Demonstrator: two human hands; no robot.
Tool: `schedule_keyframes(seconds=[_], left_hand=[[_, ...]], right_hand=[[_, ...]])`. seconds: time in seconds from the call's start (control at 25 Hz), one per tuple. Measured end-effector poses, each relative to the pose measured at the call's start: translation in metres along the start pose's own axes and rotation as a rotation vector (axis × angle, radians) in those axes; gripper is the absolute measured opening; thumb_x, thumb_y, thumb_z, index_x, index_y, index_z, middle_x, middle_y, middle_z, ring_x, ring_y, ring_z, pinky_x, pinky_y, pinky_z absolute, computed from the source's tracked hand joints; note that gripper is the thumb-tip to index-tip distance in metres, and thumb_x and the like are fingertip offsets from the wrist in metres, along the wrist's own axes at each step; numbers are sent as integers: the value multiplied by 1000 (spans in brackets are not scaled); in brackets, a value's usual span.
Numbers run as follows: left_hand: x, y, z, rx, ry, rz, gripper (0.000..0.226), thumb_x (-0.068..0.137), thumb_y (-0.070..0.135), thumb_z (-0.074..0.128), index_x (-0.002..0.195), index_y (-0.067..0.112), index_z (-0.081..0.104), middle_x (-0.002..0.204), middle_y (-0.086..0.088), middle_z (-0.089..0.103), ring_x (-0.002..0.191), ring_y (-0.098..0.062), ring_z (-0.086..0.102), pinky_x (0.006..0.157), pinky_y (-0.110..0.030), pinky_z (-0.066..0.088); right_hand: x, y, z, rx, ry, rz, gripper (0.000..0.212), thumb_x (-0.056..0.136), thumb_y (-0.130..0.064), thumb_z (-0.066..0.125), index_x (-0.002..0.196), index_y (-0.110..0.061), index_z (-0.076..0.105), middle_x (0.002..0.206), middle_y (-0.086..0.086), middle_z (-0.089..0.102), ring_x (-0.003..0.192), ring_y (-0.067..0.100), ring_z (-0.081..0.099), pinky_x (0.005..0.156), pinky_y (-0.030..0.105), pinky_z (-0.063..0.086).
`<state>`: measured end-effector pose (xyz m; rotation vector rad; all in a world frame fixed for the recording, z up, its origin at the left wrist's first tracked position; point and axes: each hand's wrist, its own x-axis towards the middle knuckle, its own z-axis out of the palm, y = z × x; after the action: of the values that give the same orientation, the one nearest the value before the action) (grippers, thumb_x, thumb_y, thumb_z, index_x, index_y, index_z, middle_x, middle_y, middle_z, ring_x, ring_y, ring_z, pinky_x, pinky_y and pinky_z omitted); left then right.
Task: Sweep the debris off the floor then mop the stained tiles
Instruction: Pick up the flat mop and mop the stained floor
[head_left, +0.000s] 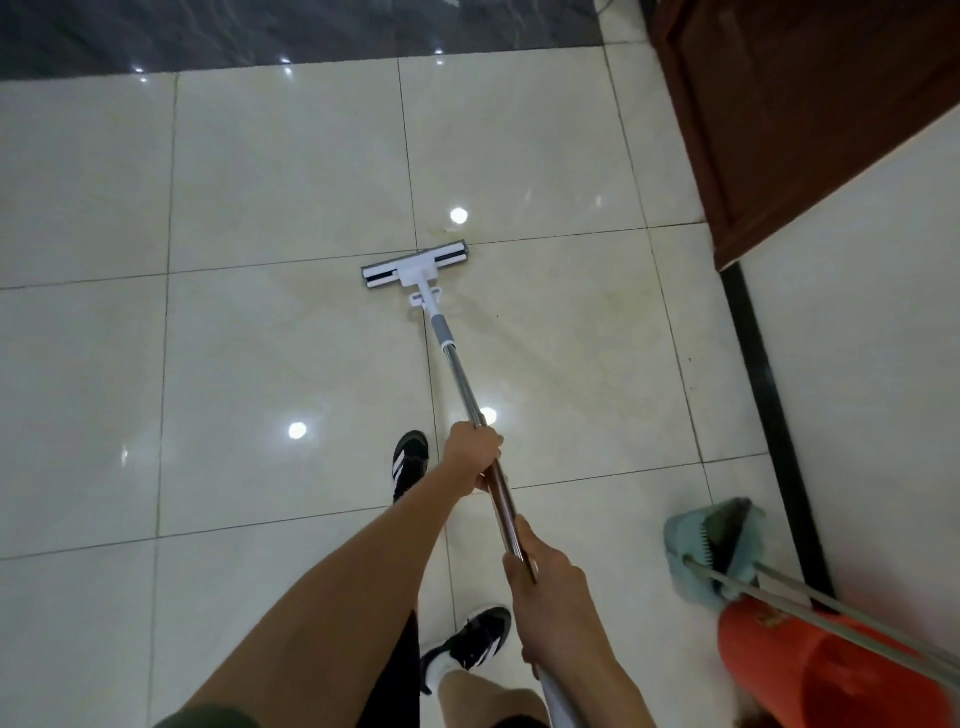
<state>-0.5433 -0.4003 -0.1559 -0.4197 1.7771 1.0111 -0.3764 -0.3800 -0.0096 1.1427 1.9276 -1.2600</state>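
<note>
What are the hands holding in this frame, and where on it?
Both hands grip the mop by its metal pole: the left hand farther down toward the head, the right hand higher up the pole, nearer the body.

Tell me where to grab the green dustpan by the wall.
Grip the dustpan by its long metal handle, coming from above. The handle slants up across the orange bin, while the pan sits low against the wall.
</note>
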Motion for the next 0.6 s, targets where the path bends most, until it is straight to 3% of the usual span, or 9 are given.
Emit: schedule_keyframes(seconds=[0.16,0.32,0.44,0.6], left_hand=[[38,49,-36,-6,19,30,9,91,12,54,82,13,57,68,-5,60,50,-20,58,46,-29,51],[102,132,-92,50,-47,56,17,90,-1,61,76,6,54,57,-2,62,47,-19,62,62,-47,61],[154,199,-131,27,16,29,8,91,1,62,85,-2,56,70,-13,64,46,-28,65,42,-42,55],[203,268,-165,114,29,54,13,92,6,63,96,-5,58,81,-16,64,62,-35,68,47,-47,58]], right_hand=[[43,-56,-1,34,25,-8,48,104,-31,43,150,-44,37,90,-12,61,74,7,60,70,21,49],[114,-144,-1,128,45,20,47,104,-31,44,149,-44,37,80,-5,61,57,11,59,51,30,57],[170,-212,-5,153,78,12,47,105,-32,44,150,-42,35,83,-3,62,60,14,60,60,37,61],[231,-274,-11,187,116,-7,46,105,-31,43,150,-41,37,81,-8,58,65,12,59,68,37,61]])
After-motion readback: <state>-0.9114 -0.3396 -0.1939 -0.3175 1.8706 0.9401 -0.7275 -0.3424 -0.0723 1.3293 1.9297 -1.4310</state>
